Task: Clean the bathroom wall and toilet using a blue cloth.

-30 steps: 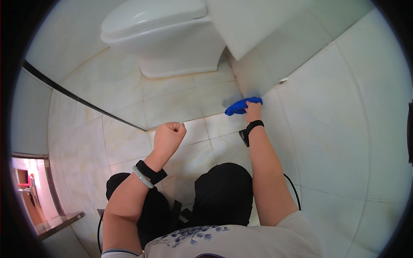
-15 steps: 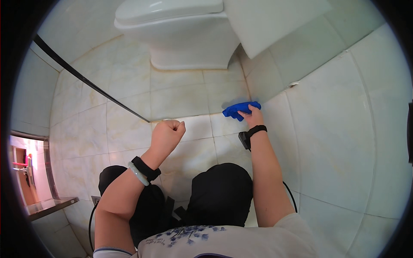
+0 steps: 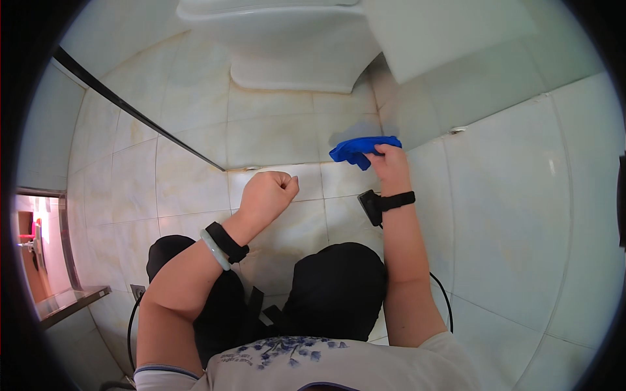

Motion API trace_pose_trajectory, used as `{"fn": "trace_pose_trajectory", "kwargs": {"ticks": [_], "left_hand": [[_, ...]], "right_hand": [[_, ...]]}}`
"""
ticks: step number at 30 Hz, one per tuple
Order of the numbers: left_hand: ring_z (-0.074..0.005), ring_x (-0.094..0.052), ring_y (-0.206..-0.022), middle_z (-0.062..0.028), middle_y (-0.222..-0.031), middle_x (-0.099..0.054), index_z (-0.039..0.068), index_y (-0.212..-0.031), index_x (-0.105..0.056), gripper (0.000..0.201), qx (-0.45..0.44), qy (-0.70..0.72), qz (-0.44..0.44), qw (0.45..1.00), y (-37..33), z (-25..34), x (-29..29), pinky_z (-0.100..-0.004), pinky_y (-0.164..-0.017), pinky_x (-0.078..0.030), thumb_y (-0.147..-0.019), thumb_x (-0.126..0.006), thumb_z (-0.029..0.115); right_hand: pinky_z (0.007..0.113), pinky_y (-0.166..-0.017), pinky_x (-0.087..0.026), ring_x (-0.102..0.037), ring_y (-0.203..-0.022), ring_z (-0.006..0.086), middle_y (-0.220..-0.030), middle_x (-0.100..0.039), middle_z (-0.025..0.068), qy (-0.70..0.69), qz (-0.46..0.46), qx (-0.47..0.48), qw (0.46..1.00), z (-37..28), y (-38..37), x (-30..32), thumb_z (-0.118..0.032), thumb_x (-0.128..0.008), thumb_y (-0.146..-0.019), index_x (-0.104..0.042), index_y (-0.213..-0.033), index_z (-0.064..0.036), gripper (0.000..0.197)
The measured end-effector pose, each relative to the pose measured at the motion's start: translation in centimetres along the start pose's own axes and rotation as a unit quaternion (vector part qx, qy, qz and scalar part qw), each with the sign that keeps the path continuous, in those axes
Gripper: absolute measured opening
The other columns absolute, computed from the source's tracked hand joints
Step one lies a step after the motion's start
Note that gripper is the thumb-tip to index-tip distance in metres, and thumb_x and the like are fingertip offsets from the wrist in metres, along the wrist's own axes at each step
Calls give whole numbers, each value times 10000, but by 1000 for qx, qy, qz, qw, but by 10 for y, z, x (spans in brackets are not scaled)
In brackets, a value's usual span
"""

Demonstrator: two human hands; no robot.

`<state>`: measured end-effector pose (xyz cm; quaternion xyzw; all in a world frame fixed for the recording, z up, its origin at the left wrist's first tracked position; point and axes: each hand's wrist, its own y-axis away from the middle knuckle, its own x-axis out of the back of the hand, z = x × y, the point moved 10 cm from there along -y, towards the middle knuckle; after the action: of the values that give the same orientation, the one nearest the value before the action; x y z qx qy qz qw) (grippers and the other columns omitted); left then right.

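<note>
A bright blue cloth (image 3: 362, 149) hangs in folds from my right hand (image 3: 392, 163), which pinches its right end between thumb and fingers. The cloth is just above the tiled floor (image 3: 280, 225), close to the right wall. A faint dark patch shows behind it. I cannot tell whether the cloth touches a surface. My left hand (image 3: 268, 197) is a closed fist over the floor, left of the cloth and apart from it. Nothing shows in the fist.
Ahead stands a white toilet (image 3: 293, 65) with a white flat-sided panel (image 3: 450, 32) to its right. A black strip (image 3: 143, 129) crosses the floor at left. The tiled wall (image 3: 508, 202) rises at right. My knees (image 3: 336, 287) are below my hands.
The blue cloth and my right hand have moved slightly forward. My left fist has shifted a little right and forward, still closed. The view has tilted down slightly, cutting off more of the toilet.
</note>
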<state>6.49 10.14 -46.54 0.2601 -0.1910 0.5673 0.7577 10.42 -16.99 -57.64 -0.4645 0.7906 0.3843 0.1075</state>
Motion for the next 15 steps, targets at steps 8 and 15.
{"fn": "trace_pose_trajectory", "kwargs": {"ticks": [8, 15], "left_hand": [[-198, -293, -415, -109, -456, -349, -8, -559, -453, 380, 4, -30, 7, 1000, 4, -1, 15, -340, -435, -310, -845, -563, 218], [-181, -277, -421, -101, -457, -334, -12, -557, -438, 383, 20, -42, 16, 999, 14, -13, 34, -335, -430, -300, -851, -558, 202]], "right_hand": [[353, -802, -502, -634, -842, 289, -895, -658, 187, 686, -53, 167, 706, 51, -36, 18, -98, -707, -725, -643, -889, 67, 242], [335, -776, -503, -645, -834, 270, -891, -660, 188, 714, -39, 233, 659, 57, -56, 53, -120, -748, -690, -659, -914, 46, 293]]}}
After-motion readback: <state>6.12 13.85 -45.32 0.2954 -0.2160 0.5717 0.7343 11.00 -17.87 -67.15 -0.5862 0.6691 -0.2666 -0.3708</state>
